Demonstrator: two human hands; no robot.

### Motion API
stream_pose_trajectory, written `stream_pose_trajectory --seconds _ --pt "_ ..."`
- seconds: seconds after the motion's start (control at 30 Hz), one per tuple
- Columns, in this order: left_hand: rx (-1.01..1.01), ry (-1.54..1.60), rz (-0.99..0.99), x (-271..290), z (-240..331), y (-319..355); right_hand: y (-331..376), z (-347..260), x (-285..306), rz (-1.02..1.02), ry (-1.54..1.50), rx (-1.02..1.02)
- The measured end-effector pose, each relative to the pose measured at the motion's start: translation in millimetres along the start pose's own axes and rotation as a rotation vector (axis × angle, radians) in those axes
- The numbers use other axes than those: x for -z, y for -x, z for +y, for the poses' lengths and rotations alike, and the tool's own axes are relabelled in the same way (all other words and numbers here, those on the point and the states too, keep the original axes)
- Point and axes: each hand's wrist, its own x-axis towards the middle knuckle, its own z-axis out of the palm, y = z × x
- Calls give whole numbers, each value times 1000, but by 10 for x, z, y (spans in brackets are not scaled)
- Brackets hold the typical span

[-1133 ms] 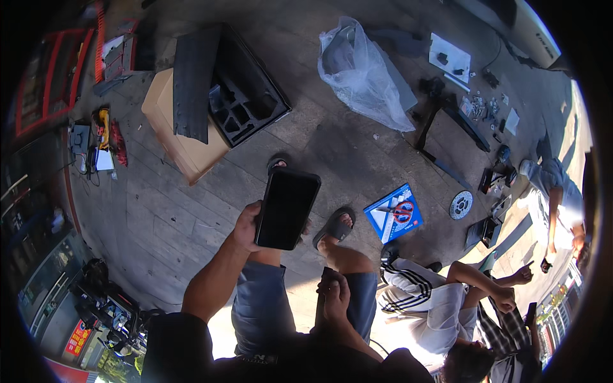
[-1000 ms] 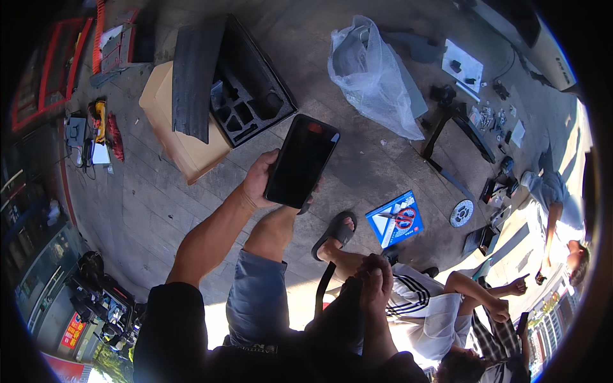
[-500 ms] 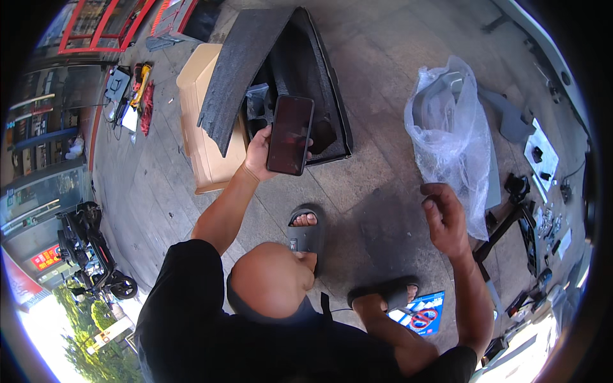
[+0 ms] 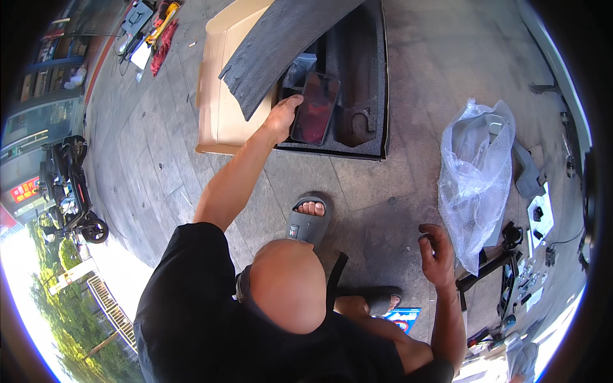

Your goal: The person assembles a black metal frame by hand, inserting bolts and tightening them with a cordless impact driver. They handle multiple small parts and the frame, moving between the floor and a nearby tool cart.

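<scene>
My left hand (image 4: 282,118) is closed on a dark-screened smartphone (image 4: 317,107), its thumb side along the phone's left edge. The phone is over the near part of a black foam-lined box (image 4: 364,64), whose hollows show to its right. Whether it touches the foam I cannot tell. Just beyond it lies a small clear plastic bag (image 4: 299,69). A long dark foam sheet (image 4: 281,48) leans across the box and an open cardboard flap (image 4: 223,105). My right hand (image 4: 437,256) hangs empty, fingers loosely bent and apart, left of a bubble-wrap bag (image 4: 476,172) around something grey.
Metal frame parts (image 4: 495,271) and small hardware (image 4: 529,274) are scattered at the right. Tools and a red cloth (image 4: 165,48) lie at the far left, with a scooter (image 4: 67,191) nearer. A blue printed sheet (image 4: 405,317) lies by my sandalled foot (image 4: 311,210).
My left hand has reached away from me and right with the phone, bringing it low over the box. My right hand has dropped nearer my body, still empty. The view has shifted.
</scene>
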Motion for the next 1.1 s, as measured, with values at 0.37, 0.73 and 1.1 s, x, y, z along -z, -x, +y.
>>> stream_pose_trajectory --seconds 0.37,0.73,1.1 --pt "-434 -900 234 -51 112 129 827 395 630 254 213 -217" --pt "-225 -550 150 -141 103 186 986 703 505 205 270 -220" --pt "-568 -895 264 -71 109 307 2023 995 859 853 607 -374"
